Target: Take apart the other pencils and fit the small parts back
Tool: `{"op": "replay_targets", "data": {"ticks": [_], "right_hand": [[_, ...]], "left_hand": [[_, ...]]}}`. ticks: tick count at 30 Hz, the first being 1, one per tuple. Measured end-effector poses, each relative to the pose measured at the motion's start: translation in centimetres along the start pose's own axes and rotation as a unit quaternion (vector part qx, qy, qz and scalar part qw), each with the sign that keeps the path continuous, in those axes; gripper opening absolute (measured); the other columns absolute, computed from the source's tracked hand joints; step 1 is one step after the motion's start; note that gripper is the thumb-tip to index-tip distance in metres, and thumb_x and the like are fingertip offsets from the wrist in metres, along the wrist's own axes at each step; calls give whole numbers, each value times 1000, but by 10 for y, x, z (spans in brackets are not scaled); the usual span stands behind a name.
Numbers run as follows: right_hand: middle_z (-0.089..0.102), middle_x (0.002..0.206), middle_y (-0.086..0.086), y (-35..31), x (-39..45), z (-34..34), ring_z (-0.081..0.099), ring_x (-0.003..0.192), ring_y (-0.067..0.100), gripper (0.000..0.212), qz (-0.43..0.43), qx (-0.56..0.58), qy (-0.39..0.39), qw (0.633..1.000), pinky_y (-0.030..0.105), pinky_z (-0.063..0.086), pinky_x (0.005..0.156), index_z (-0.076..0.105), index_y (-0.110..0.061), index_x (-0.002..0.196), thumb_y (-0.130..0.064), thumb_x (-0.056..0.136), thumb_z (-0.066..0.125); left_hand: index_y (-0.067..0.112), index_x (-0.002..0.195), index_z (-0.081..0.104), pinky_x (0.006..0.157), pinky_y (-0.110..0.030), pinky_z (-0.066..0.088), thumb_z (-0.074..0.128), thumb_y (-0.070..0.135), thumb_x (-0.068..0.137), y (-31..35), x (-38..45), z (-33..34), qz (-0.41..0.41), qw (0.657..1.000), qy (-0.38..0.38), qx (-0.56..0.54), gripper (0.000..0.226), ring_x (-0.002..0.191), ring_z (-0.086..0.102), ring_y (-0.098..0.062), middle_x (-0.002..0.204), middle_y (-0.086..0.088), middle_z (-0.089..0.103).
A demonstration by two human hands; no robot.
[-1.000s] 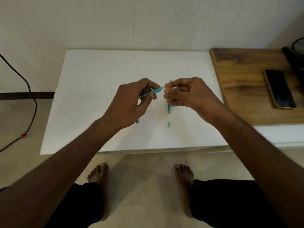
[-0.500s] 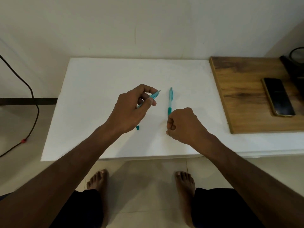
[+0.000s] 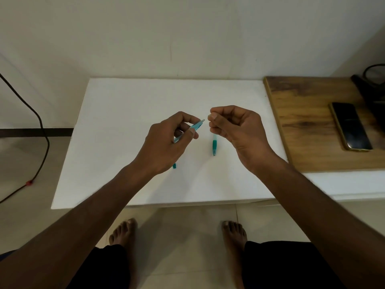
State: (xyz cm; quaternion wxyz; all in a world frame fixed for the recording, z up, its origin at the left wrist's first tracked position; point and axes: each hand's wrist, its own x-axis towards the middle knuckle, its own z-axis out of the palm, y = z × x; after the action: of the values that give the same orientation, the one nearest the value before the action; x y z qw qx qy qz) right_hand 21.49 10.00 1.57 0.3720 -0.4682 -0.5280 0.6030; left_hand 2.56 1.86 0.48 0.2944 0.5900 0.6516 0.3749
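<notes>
My left hand (image 3: 164, 147) grips a translucent teal pen barrel (image 3: 196, 126) above the white table (image 3: 125, 113), its pale end pointing right. Just to the right of that end, my right hand (image 3: 235, 126) hovers with fingers curled and thumb and forefinger pinched together. What it pinches is hidden. Under the right hand lies a second teal pen (image 3: 214, 146), tip toward me. A small teal piece (image 3: 174, 165) peeks out from under my left wrist.
A wooden board (image 3: 302, 126) lies on the table's right side with a dark phone (image 3: 350, 126) on it and a black object (image 3: 373, 94) at the far edge. A black cable (image 3: 41, 126) runs down the left wall to the floor. My bare feet (image 3: 233, 232) are below the table edge.
My right hand went down to the table where a small teal piece lay, then rose back beside the barrel's end; that piece is gone from the table. The left hand barely moved.
</notes>
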Motion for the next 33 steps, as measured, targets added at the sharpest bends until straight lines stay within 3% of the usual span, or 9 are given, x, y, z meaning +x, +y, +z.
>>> {"op": "replay_targets", "data": {"ticks": [12,25,33], "right_hand": [[84,95,6,5,0,4,81,89,26,12,15,-16,-15,1000,27,65,80,82,-15,105,-14,93,82],[83,93,8,8,6,-8,81,89,24,14,-2,-92,-87,992,35,66,85,81,-11,107,-18,96,79],[78,90,15,5,5,-7,75,84,25,13,63,5,-96,993,39,66,87,78,2,103,-9,96,77]], "left_hand": [[27,124,67,67,1,39,61,25,105,1,1,1,3,1000,-10,16,20,90,67,1,96,20,77],[21,120,71,71,1,38,64,17,104,3,-2,-1,42,999,-9,23,18,88,65,9,95,16,78],[20,118,71,70,1,40,64,16,104,4,-4,4,41,999,-3,14,16,88,67,10,94,18,78]]}}
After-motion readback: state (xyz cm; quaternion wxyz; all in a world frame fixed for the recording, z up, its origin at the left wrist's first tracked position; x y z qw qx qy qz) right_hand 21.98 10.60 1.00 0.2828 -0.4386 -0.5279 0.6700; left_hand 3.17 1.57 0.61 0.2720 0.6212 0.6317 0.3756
